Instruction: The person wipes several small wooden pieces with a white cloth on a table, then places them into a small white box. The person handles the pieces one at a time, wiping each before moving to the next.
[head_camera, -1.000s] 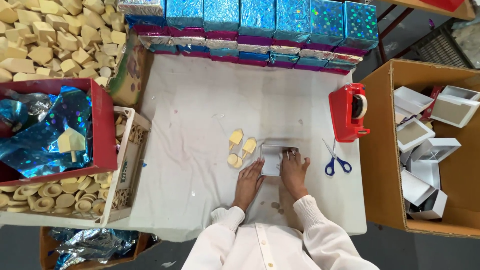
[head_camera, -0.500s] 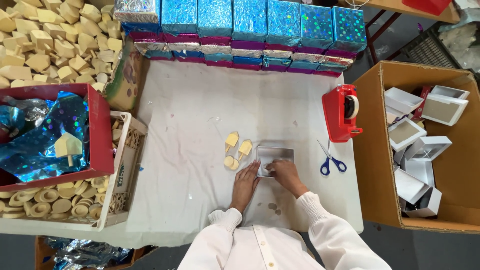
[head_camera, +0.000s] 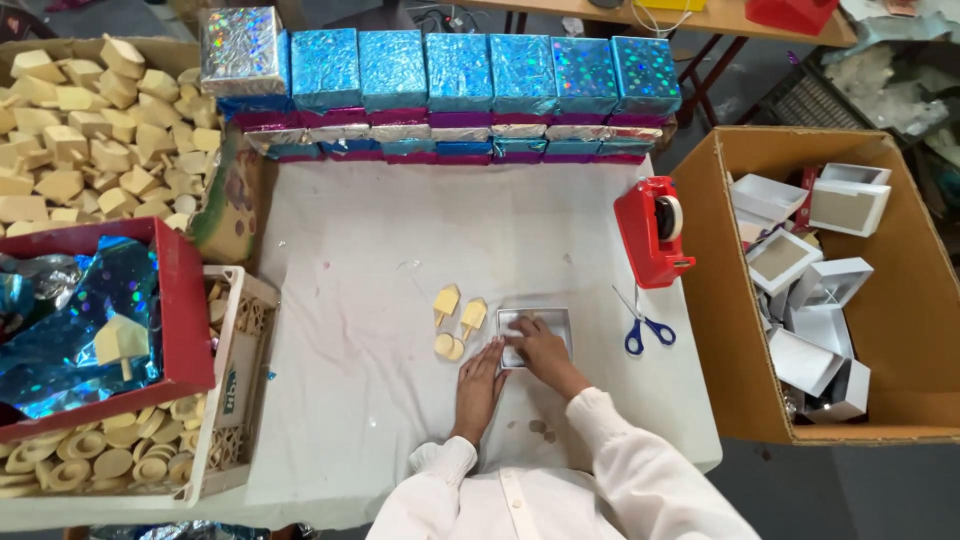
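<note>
Just below centre of the frame, on the white table cover (head_camera: 380, 260): a small square clear-lidded box (head_camera: 536, 336), with the left hand (head_camera: 481, 383) lying flat, fingers together, tips touching its left edge. Right hand (head_camera: 541, 347) spread flat over the lid, pressing down. Just left, wooden pieces (head_camera: 455, 318); right, blue-handled scissors (head_camera: 640, 324) and a red tape dispenser (head_camera: 652, 232).

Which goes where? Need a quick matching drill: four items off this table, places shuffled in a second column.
Things:
1. tape dispenser
2. scissors
3. clear-lidded box
4. wrapped boxes

Places:
A. under both hands
B. stacked along the table's far edge
C. right of the clear-lidded box, blue handles
D. red, near the table's right edge

Pairs: 1-D, 2-C, 3-A, 4-B
</note>
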